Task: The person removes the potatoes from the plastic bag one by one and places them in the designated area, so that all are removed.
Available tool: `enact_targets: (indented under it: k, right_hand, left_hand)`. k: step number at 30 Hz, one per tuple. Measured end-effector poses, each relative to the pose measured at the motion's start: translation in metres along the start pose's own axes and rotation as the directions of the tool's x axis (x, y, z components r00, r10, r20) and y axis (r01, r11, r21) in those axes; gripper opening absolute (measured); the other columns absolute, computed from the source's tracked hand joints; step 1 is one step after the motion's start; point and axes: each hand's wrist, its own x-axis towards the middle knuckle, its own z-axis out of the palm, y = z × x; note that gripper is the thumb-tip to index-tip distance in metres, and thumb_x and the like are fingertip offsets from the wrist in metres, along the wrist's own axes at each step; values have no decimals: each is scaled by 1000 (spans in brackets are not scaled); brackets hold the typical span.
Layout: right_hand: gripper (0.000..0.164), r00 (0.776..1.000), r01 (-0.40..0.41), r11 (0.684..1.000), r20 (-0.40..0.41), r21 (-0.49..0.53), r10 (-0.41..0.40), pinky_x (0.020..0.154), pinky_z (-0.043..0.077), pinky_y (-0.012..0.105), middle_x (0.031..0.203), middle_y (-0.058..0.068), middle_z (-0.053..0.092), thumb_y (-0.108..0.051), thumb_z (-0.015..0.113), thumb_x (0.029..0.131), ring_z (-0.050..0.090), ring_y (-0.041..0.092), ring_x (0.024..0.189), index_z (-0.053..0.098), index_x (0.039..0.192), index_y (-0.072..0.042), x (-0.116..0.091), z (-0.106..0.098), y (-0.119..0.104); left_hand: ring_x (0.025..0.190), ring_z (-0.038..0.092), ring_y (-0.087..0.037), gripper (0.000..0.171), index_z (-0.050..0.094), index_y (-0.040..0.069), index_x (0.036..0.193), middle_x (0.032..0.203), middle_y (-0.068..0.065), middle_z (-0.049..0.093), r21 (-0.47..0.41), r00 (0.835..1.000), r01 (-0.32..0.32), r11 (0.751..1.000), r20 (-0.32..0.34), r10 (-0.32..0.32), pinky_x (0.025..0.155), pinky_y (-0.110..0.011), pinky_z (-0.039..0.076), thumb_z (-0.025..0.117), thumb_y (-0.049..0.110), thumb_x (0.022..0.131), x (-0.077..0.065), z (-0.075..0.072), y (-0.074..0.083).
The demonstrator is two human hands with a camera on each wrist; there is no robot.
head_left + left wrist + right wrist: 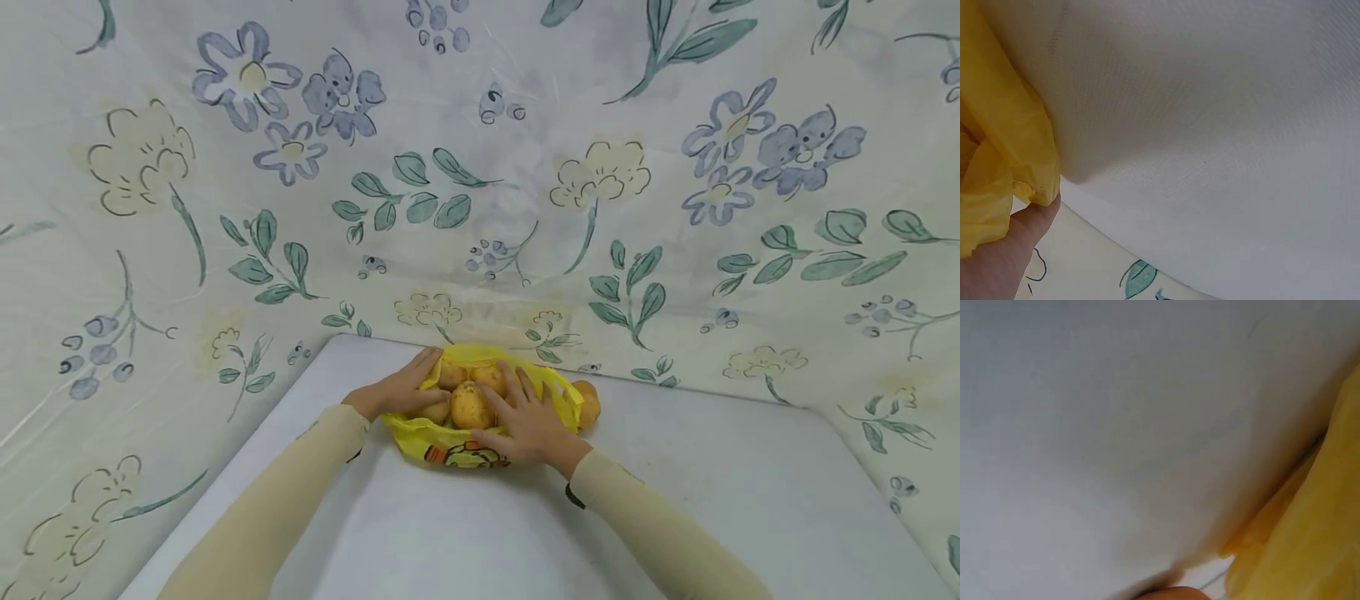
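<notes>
A yellow plastic bag [420, 437] with a printed cartoon figure lies on its side of the white table, its mouth spread upward. Several potatoes [471, 406] are bunched inside it. My left hand [397, 390] is at the bag's left rim, fingers stretched along the edge and thumb over a potato. In the left wrist view, a finger touches the crumpled yellow plastic [1022, 125]. Spread fingers of my right hand [528, 421] rest over the potatoes and the bag's right part. One more potato [590, 406] sits outside, against the bag's right end by a handle loop.
A white table [675, 492] reaches out toward me and to the right. Floral-patterned sheeting [517, 200] rises behind the table's back edge and along both sides. The bag lies close to that back edge.
</notes>
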Motion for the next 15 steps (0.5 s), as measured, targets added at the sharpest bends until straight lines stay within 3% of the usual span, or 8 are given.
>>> enact_targets:
  k: [8, 15]
  right_hand:
    - [89, 996, -86, 988, 39, 126, 81, 114, 14, 74, 167, 5, -17, -84, 25, 87, 3, 42, 153, 4, 159, -37, 1, -2, 9]
    - [84, 993, -121, 973, 10, 198, 121, 114, 16, 72, 167, 14, -2, -74, 31, 94, 12, 47, 150, 6, 160, -30, 3, 1, 15]
  left_hand:
    - [154, -1, -35, 95, -1, 10, 160, 167, -16, -5, 14, 1000, -1, 1000, -6, 1, 123, -56, 12, 54, 54, 96, 2, 1, -1]
    - [154, -1, -36, 95, 0, 10, 160, 166, -17, -6, -10, 1000, -3, 1000, -4, 3, 122, -57, 12, 54, 54, 95, 2, 2, -1]
